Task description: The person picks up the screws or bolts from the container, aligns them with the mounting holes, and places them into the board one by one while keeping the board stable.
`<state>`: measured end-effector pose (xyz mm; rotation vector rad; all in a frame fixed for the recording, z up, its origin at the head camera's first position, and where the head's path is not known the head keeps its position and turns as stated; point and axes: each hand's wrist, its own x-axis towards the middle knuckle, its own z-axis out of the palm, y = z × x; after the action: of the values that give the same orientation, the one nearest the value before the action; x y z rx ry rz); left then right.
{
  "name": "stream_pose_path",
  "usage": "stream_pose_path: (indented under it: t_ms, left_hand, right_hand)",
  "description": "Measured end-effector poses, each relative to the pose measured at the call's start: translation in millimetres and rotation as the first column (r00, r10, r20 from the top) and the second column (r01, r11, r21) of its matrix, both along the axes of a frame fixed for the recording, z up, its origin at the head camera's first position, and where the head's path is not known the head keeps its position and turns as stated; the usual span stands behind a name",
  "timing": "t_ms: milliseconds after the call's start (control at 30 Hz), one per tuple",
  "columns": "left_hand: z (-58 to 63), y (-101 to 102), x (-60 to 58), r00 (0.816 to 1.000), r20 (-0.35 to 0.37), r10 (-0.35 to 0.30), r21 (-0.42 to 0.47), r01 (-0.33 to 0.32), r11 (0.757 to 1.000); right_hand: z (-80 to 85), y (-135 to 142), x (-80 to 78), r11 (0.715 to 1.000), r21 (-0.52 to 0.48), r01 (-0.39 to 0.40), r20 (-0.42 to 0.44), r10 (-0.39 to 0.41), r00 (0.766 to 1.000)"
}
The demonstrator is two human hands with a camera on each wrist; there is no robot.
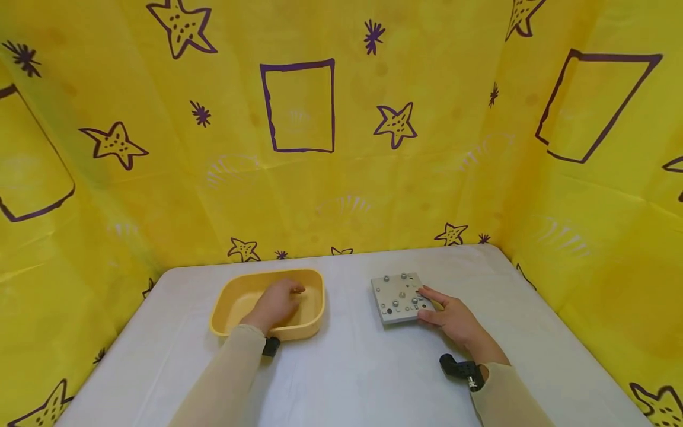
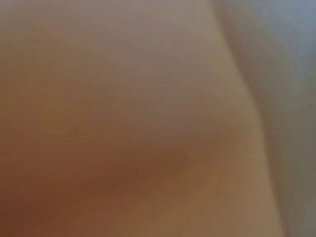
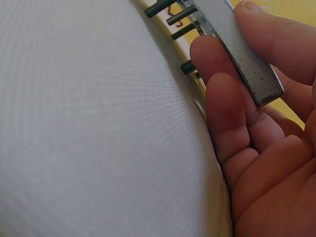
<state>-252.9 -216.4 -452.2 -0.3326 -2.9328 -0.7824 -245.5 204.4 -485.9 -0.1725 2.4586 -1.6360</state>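
On the right of the head view, my right hand (image 1: 453, 317) grips the right edge of a square grey metal plate (image 1: 392, 290). Bolt heads and holes dot the plate's upper face. The right wrist view shows thumb and fingers (image 3: 224, 98) on either side of the metal edge (image 3: 252, 69), with threaded bolt ends (image 3: 182, 16) sticking out beneath. My left hand (image 1: 277, 305) reaches down inside a yellow plastic bin (image 1: 226, 296). Its fingertips are partly hidden, and I cannot tell whether they hold anything. Blurred skin (image 2: 123, 98) fills most of the left wrist view.
Both bin and plate are over a table with a white cloth (image 1: 341, 367). Yellow fabric walls (image 1: 341, 196) with drawn stars enclose its back and sides. Each wrist wears a small black camera, such as the right one (image 1: 459, 369).
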Motion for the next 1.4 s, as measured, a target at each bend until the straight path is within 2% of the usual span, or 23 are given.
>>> stream_pose_path:
  t_ms: [233,500,600,733,833,967,1100,1233,1400]
  left_hand:
    - [-4.9,4,-2.1,0.999,0.037,0.019,-0.034,-0.017,0.999]
    - [-2.9,7,0.6,0.995,0.095,0.017,-0.097,-0.008,0.995]
    - [-3.8,7,-0.4,0.995,0.098,0.025,-0.114,-0.014,0.993]
    - [-4.5,6,-2.8,0.997,0.076,0.005,-0.155,0.007,0.988]
    - [-4.5,5,-3.6,0.996,0.089,-0.001,-0.178,0.017,0.984]
    - [-1.7,2,-1.3,0.991,0.130,0.030,-0.156,-0.009,0.988]
    - [4.4,0,5.4,0.986,0.152,0.067,-0.086,-0.054,0.995]
    - [16.7,1,13.0,0.982,0.157,0.107,-0.018,-0.105,0.994]
    - [35.4,12,14.6,0.985,0.144,0.095,0.056,-0.104,0.993]
  right_hand:
    - [-1.5,0,1.7,1.000,0.003,0.001,-0.007,-0.001,1.000]
    - [-3.5,1,2.6,1.000,0.006,-0.003,-0.007,0.003,1.000]
    - [-3.4,2,2.4,1.000,0.003,-0.005,-0.008,0.005,1.000]
    - [-2.9,2,0.9,1.000,-0.002,-0.006,-0.014,0.006,1.000]
    - [-2.9,1,-0.3,1.000,-0.002,-0.014,-0.019,0.014,1.000]
    - [-3.0,0,-0.1,1.000,0.005,-0.018,-0.020,0.018,1.000]
    - [-4.3,0,0.5,1.000,0.010,-0.013,-0.022,0.013,1.000]
    - [-3.7,0,1.0,1.000,0.008,-0.016,-0.019,0.016,1.000]
    - [-1.0,0,0.9,1.000,-0.015,-0.014,-0.012,0.014,1.000]
